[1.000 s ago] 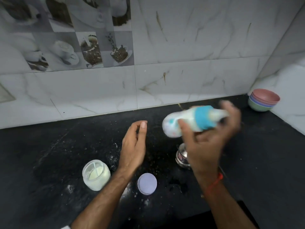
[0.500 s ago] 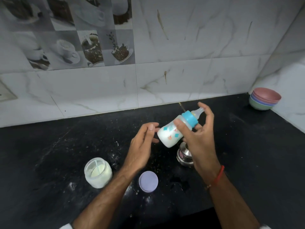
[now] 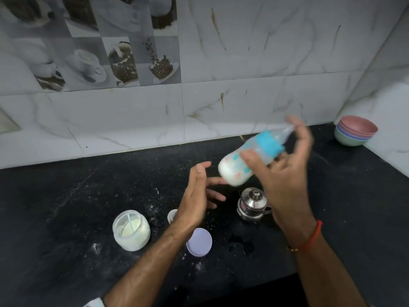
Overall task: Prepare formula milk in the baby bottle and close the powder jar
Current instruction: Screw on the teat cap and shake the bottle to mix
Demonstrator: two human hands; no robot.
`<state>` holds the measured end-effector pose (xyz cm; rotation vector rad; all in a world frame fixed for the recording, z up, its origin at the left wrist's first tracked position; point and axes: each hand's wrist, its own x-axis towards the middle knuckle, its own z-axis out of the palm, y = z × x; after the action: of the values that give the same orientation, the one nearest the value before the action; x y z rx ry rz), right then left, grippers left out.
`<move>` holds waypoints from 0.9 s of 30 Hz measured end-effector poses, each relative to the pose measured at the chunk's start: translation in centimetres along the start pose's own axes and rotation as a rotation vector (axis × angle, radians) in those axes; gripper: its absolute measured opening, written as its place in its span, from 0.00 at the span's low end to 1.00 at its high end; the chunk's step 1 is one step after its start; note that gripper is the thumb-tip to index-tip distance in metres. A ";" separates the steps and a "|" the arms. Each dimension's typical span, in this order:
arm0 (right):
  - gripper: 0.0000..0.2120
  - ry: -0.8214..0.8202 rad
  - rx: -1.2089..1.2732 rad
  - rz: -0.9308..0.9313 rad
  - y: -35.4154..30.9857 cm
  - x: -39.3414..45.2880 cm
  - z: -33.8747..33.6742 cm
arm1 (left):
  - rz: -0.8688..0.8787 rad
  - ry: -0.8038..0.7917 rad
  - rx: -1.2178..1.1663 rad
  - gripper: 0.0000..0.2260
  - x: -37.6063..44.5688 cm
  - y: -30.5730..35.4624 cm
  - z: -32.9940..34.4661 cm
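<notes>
Your right hand (image 3: 285, 187) gripped the baby bottle (image 3: 247, 158), tilted and blurred, above the counter (image 3: 66, 207). Your left hand (image 3: 195, 196) hung relaxed beside it. The powder jar (image 3: 131, 230) stood lidless at near left.

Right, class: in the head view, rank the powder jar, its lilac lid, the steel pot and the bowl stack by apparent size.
1. powder jar
2. bowl stack, close to the jar and farther off, so unsure
3. steel pot
4. lilac lid, partly hidden by the forearm
</notes>
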<state>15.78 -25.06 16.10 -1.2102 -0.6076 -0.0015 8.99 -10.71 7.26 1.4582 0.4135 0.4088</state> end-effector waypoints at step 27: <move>0.40 -0.198 0.012 0.307 2.8 -1.2 -0.3 | -0.379 -0.225 -0.309 0.32 -0.2 2.4 0.5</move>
<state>15.72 -24.64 13.09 -1.2906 -0.5869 0.3843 9.06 -11.03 9.65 1.0803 0.4144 0.0006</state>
